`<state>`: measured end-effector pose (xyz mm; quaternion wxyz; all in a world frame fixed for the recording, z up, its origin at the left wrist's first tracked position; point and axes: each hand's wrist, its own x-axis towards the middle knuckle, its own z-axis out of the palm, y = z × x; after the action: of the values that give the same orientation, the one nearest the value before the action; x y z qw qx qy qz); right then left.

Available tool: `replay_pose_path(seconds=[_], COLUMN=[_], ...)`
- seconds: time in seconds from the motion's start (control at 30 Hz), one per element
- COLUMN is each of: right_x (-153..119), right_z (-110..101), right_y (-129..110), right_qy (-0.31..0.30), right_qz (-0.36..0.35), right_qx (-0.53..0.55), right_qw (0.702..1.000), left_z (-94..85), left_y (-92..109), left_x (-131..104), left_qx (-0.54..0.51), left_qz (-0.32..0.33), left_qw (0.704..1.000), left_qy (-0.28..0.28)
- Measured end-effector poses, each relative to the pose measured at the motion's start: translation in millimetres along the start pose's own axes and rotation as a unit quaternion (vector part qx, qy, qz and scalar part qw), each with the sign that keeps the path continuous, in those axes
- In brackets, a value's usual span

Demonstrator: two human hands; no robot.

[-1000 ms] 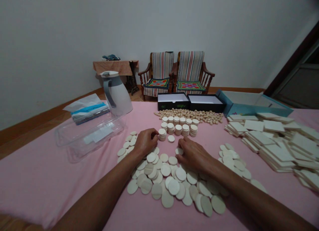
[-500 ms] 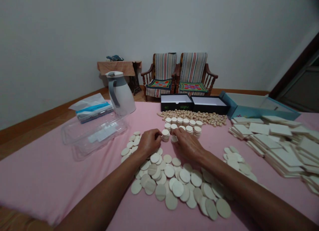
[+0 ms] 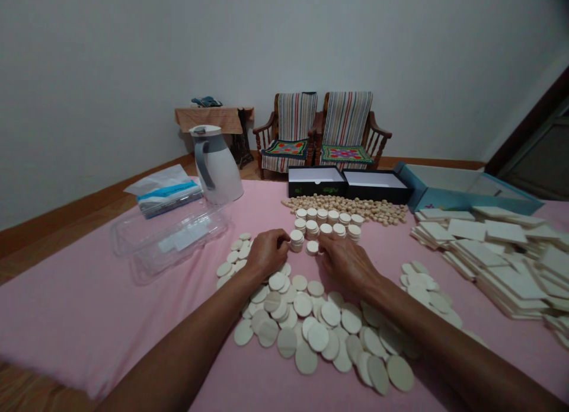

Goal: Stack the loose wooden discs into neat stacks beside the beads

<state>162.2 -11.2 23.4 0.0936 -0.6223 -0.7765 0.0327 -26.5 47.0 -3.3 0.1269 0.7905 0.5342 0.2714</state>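
Note:
Pale round wooden discs [image 3: 303, 304] lie in a loose heap in front of me. Beyond them stand several disc stacks [image 3: 326, 229] in rows. My left hand [image 3: 269, 255] is closed, its fingers curled beside the left end stack [image 3: 296, 241]; whether they hold a disc is hidden. A shorter stack [image 3: 312, 248] stands just right of that one. My right hand [image 3: 349, 262] is just right of the short stack, apart from it, with bent fingers slightly parted and no disc visible in them. Its fingertips partly cover the stacks behind.
Small wooden beads [image 3: 355, 208] lie before two black boxes [image 3: 377, 192]. At right are square wooden tiles [image 3: 484, 252], a blue box [image 3: 466, 187] and more discs [image 3: 427, 284]. A clear plastic tray [image 3: 173, 237], tissue pack [image 3: 169, 189] and white jug [image 3: 220, 172] stand left.
My right hand has drawn back to the right from the short stack, which now shows fully. My left hand has stayed beside its stack. The view has shifted slightly.

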Motion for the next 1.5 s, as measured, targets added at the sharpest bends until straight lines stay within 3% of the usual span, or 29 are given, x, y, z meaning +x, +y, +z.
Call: replay_pose_path(seconds=[0.1, 0.5, 0.7, 0.77, 0.9, 1.07, 1.27, 1.5], right_x=[-4.9, -7.4, -15.5, -17.8, -18.3, -16.3, -10.7, -7.3], right_z=[3.1, 7.9, -5.0, -7.0, -7.5, -3.5, 2.7, 1.0], right_y=[2.3, 2.9, 9.2, 10.2, 9.3, 8.4, 13.2, 19.8], right_qy=[-0.032, -0.022, -0.127, -0.143, -0.161, -0.141, -0.060, -0.101], right_qz=[-0.001, -0.015, -0.169, -0.189, -0.185, -0.179, -0.069, -0.063], right_qx=[-0.006, 0.033, 0.184, 0.200, 0.206, 0.188, 0.104, 0.126], right_qw=[0.999, 0.999, 0.960, 0.951, 0.947, 0.955, 0.990, 0.985], left_z=[0.5, 1.0, 1.3, 1.1, 0.0, -0.4, 0.4, 0.5], left_y=[-0.8, -1.8, -2.2, -1.8, -0.4, 0.5, -1.0, -1.2], left_x=[0.6, 0.5, 1.1, 1.0, 0.6, 0.6, 0.9, 1.0], left_qx=[0.006, 0.008, 0.005, 0.005, 0.006, 0.010, 0.014, 0.016], left_qz=[0.007, 0.003, 0.009, 0.007, 0.003, 0.000, 0.008, 0.005], left_qw=[1.000, 1.000, 1.000, 1.000, 1.000, 1.000, 1.000, 1.000], left_qy=[0.000, -0.003, -0.003, -0.003, -0.001, -0.003, -0.004, -0.002])
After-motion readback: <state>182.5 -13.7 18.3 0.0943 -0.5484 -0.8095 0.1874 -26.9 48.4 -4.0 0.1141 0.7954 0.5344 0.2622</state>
